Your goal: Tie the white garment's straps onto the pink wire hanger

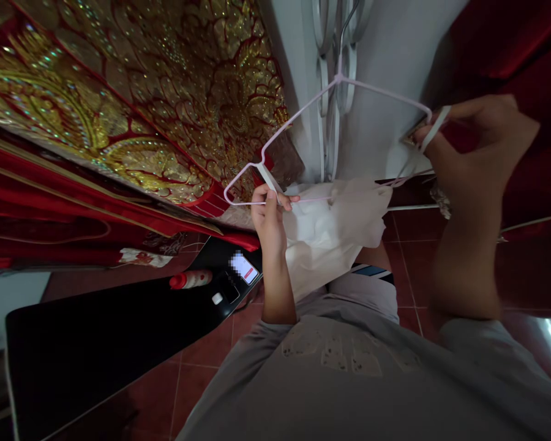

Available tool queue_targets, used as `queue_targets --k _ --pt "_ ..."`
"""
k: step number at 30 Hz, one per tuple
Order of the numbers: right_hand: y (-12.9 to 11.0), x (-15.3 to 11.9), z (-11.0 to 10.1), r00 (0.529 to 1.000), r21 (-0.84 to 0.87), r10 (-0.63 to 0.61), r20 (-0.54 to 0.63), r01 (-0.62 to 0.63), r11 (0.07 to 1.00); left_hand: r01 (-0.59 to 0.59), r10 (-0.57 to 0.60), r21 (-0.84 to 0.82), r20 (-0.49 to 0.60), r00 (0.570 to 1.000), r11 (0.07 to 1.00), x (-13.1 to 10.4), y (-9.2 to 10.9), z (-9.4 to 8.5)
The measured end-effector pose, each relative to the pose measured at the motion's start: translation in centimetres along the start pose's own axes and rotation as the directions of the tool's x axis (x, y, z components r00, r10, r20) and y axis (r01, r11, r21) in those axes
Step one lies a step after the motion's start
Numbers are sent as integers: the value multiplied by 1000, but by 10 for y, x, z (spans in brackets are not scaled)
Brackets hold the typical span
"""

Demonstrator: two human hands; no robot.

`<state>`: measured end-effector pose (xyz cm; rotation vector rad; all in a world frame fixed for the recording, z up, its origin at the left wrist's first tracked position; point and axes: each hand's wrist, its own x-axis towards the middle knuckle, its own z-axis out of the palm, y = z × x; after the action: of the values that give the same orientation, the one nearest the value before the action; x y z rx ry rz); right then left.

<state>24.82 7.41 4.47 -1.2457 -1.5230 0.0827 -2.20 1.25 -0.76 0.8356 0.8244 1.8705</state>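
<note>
A pale pink clothes hanger [303, 108] hangs by its hook ahead of me. Below its bottom bar droops a thin white garment [335, 226] with narrow straps. At the hanger's left end, my left hand [270, 214] is closed around the bottom bar and the lower part of the left strap [267, 176], which runs up to the notch. My right hand [482, 144] is slightly blurred; its fingers pinch the right strap [435, 130], stretching it beside the hanger's right tip. Part of the garment's lower edge falls in front of my legs.
Red cloth with gold sequin embroidery [211, 92] hangs at the left, close to the hanger. White metal scrollwork [324, 86] stands behind. A black bench [119, 337] at lower left bears a phone [245, 269], a red-capped bottle [193, 279] and a small white case [217, 299].
</note>
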Motion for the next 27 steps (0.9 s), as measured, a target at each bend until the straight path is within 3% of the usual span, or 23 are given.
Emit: queue_targets --k 3,7,10,16,17,19,20,22,24,27 --pt "-4 0 0 986 -53 -167 20 168 984 3 -3 18 -13 1000 1000 -1 -1 1" --pt "-1 -1 5 978 -95 -210 -6 208 973 7 -7 7 -16 1000 1000 -1 -2 2" --pt "1 1 10 977 0 -213 -30 213 977 -3 3 7 -10 1000 1000 1 -1 1" --pt "-12 -7 13 931 256 -259 -259 325 910 6 -5 53 -18 1000 999 1 -1 0" --pt "-18 -12 13 944 274 -250 -216 304 912 8 -7 57 -18 1000 998 0 -1 0" --pt "-29 -25 14 965 278 -263 10 250 927 10 -9 57 -15 1000 998 0 -1 0" --pt "-33 -32 17 942 266 -293 165 243 933 10 -10 54 -11 1000 999 0 -1 0" --pt "-39 -47 23 835 225 -357 419 285 932 6 -6 39 3 1000 999 1 -1 -1" --pt "-39 -60 32 773 177 -383 505 342 923 4 -5 23 25 1000 1000 1 0 -4" --pt "-34 -73 40 811 78 -353 467 360 930 21 -23 28 65 998 999 0 1 -8"
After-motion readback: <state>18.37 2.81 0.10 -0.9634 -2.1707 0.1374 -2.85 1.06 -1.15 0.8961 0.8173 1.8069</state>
